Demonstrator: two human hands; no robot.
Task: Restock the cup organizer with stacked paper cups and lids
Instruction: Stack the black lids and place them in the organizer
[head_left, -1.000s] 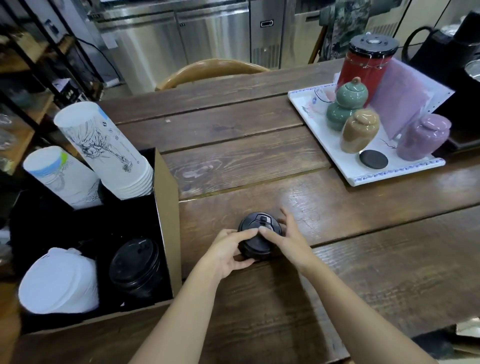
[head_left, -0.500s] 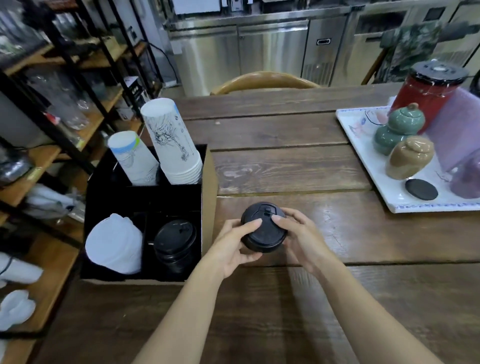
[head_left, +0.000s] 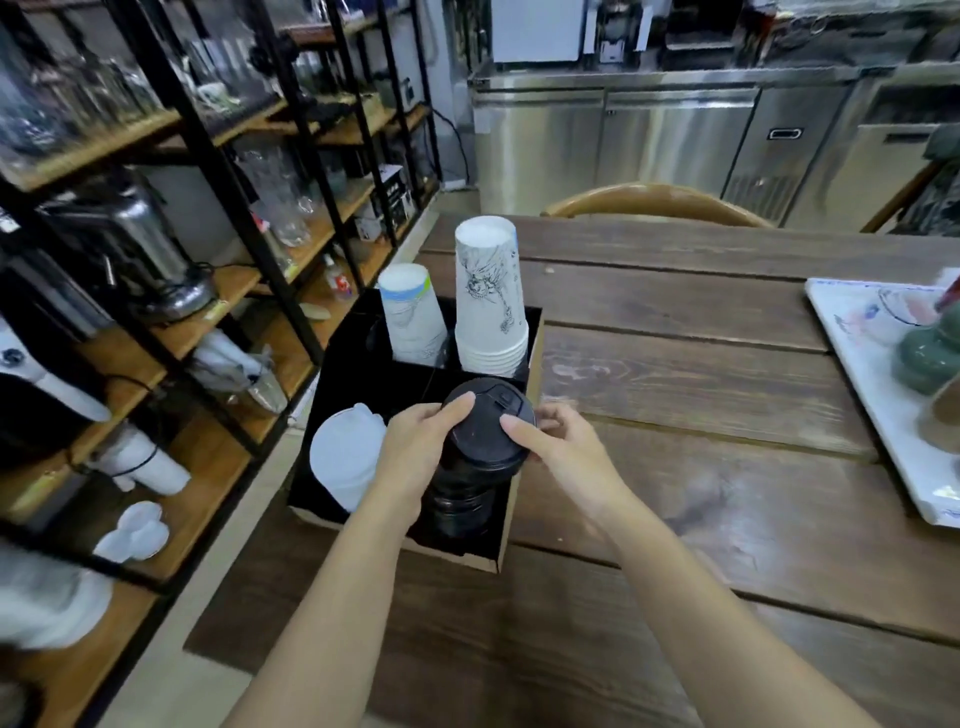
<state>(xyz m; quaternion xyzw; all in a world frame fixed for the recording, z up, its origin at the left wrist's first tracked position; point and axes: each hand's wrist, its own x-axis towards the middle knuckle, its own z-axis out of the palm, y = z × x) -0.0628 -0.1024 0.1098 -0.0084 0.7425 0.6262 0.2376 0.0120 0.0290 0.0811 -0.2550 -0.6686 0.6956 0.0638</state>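
A stack of black lids (head_left: 485, 439) hangs over the near right compartment of the cardboard cup organizer (head_left: 535, 353) at the table's left edge. My left hand (head_left: 415, 452) grips the stack on its left side, and my right hand (head_left: 558, 447) holds its right side with the thumb on top. More black lids (head_left: 460, 512) sit in that compartment right under it. White lids (head_left: 345, 462) fill the near left compartment. Two upside-down stacks of paper cups stand in the far compartments: a tall printed stack (head_left: 488, 296) and a shorter stack (head_left: 410, 317).
A white tray (head_left: 862, 374) with ceramic jars (head_left: 930, 353) lies at the table's right side. Black-framed wooden shelves (head_left: 218, 171) with glassware and machines stand close on the left. A wooden chair back (head_left: 654, 200) rises behind the table, with steel cabinets (head_left: 675, 140) beyond.
Both hands have carried the black lid stack leftward from the open table to above the organizer's near right compartment. The camera has swung left, so the tray has slid to the right edge.
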